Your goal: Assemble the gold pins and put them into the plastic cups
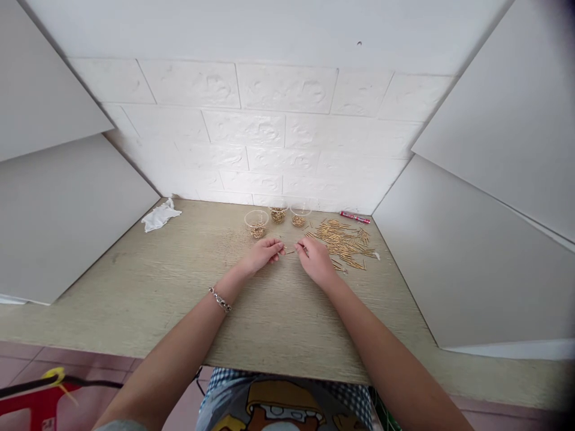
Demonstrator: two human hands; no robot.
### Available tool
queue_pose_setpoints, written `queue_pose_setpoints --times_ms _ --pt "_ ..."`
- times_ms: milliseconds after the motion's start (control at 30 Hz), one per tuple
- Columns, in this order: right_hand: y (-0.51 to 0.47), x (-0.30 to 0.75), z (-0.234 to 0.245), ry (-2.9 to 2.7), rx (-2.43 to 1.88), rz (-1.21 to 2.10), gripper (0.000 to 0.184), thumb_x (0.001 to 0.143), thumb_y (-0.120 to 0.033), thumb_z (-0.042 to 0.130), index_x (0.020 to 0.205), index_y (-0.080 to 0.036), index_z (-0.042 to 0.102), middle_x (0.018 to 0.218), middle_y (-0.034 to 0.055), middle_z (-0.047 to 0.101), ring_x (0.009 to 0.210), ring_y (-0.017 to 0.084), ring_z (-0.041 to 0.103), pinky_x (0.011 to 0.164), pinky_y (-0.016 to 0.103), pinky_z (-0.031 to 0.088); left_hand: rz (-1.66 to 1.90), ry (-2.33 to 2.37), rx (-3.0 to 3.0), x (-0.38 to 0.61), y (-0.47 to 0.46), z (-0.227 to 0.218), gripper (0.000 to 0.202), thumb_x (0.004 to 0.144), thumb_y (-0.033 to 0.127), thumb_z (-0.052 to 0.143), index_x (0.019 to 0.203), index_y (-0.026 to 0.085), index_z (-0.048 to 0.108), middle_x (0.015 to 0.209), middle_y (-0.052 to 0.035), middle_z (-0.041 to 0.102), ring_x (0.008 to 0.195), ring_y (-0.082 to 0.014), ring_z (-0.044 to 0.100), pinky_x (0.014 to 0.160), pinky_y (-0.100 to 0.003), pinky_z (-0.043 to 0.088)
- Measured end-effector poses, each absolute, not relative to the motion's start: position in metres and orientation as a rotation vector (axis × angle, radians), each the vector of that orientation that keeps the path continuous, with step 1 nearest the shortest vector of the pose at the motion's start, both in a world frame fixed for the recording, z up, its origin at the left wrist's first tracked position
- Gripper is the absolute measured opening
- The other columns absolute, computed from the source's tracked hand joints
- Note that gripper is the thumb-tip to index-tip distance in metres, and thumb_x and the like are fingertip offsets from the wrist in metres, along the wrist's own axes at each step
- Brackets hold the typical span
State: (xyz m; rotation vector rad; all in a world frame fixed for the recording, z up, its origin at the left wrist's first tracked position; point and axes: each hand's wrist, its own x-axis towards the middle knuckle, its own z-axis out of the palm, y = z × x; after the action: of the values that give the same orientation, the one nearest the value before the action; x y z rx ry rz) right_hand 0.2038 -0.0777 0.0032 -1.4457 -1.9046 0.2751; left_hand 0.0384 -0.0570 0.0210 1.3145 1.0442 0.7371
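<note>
Both hands rest on the wooden table (pixel 179 287) near its far middle. My left hand (pixel 264 254), with a bracelet on its wrist, has its fingers pinched on a small gold pin. My right hand (pixel 315 258) also pinches a thin gold piece, its fingertips facing the left hand's, a short gap apart. A loose pile of gold pins (pixel 342 240) lies just right of the right hand. Three clear plastic cups (pixel 256 222), (pixel 278 214), (pixel 299 214) holding gold parts stand just beyond the hands.
A crumpled white cloth (pixel 160 216) lies at the far left of the table. A red tube (pixel 354 216) lies by the white brick wall (pixel 269 131). Grey panels (pixel 63 215), (pixel 476 251) close off both sides.
</note>
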Motion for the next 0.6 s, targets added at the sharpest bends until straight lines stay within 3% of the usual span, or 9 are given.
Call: queue_pose_setpoints --times_ms 133,600 --pt "-0.0767 0.203 -0.0006 -1.876 -1.33 0.337 0.008 0.079 -0.02 0.051 0.077 -0.018 0.059 0.078 0.0021 0.061 0.075 0.014 0.053 0.069 0.026 0.037 0.736 1.08 1.311 0.0391 -0.0581 0.0224 0.027 0.069 0.042 0.055 0.067 0.015 0.054 0.068 0.0017 0.056 0.051 -0.0061 0.04 0.05 -0.02 0.031" --pt "-0.0823 0.196 0.003 -1.976 -1.269 0.298 0.013 0.079 -0.018 0.049 0.075 -0.02 0.061 0.076 0.0003 0.063 0.074 0.014 0.054 0.073 0.027 0.036 0.683 1.075 1.458 0.0425 -0.0583 0.0189 0.026 0.07 0.04 0.052 0.068 0.014 0.055 0.057 0.0036 0.05 0.049 -0.0061 0.038 0.048 -0.02 0.029"
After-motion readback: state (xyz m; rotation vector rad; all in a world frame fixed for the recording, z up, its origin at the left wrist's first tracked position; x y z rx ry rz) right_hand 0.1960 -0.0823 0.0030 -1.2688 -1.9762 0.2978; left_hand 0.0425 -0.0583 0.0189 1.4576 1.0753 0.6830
